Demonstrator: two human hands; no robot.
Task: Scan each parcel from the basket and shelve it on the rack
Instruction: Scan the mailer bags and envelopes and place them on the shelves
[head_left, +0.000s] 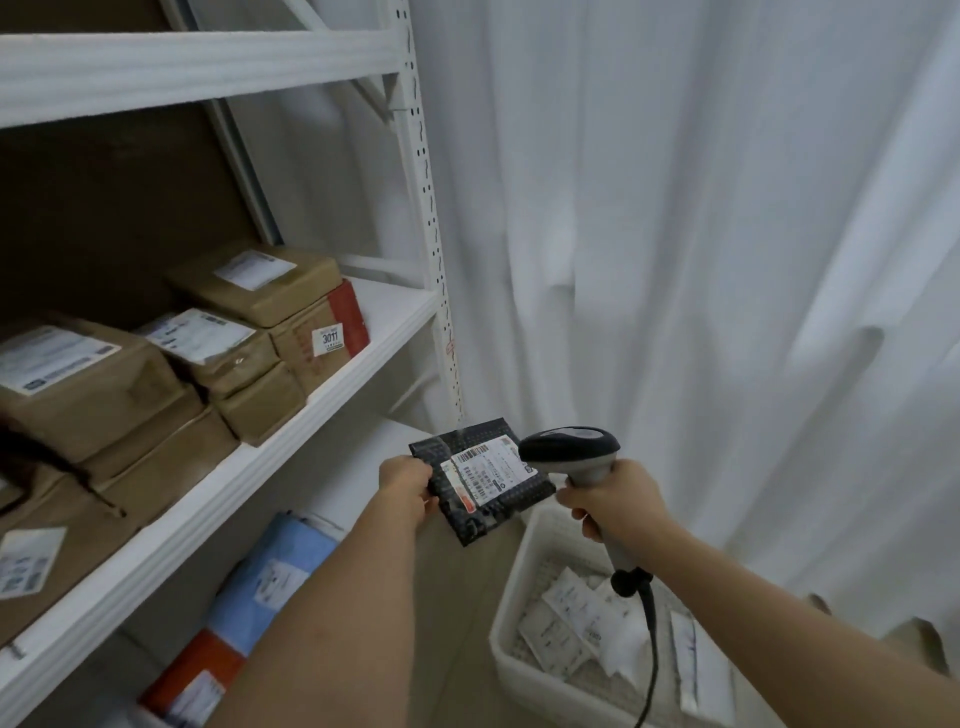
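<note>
A white rack (332, 364), its middle shelf stacked with brown boxes (244, 332), fills the 9 to 11 o'clock side; a white basket (511, 597) of pale parcels sits at 5 o'clock. At centre, the left hand (405, 488) has its grip pinching a dark parcel (483, 480) by its edge, label up, while the right hand (615, 506) is wrapped round a scanner (571, 449) aimed at the label. Scanning appears in hand; next, the parcel likely needs carrying toward 9 o'clock to a free shelf spot.
</note>
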